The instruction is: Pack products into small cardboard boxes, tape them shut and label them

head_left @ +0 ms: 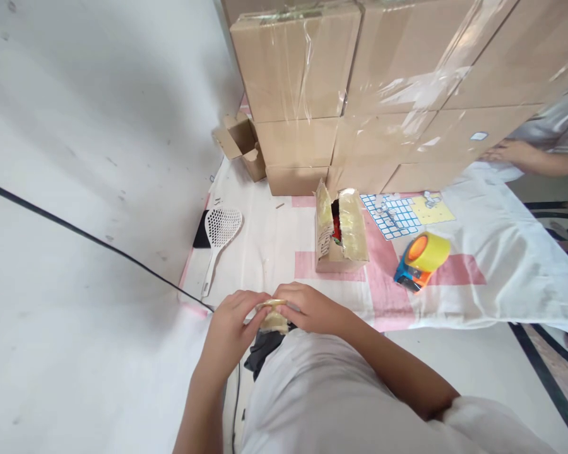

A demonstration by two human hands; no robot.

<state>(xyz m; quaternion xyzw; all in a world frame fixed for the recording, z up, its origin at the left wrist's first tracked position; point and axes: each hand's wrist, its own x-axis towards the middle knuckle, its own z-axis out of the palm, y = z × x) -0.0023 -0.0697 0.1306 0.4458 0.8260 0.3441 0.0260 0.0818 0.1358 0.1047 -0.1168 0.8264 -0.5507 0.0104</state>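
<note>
Close to my body, at the front edge of the table, my left hand [241,315] and my right hand [307,308] meet with fingers and thumbs pinched together. Between them they hold a yellowish, shiny strip of packing tape [274,323], which seems folded or crumpled and hangs down a little. Just ahead of my hands stands a small cardboard box [343,265], its top flaps partly raised and covered in torn, wrinkled tape. Something red and dark shows through the gap between the flaps.
Large taped cartons [298,69] are stacked at the back. A tape dispenser [426,255] with a yellow roll, a sticker sheet [392,217] and a white perforated paddle [223,228] lie on the cloth. An open carton [243,145] stands left; another person's arm [539,157] shows right.
</note>
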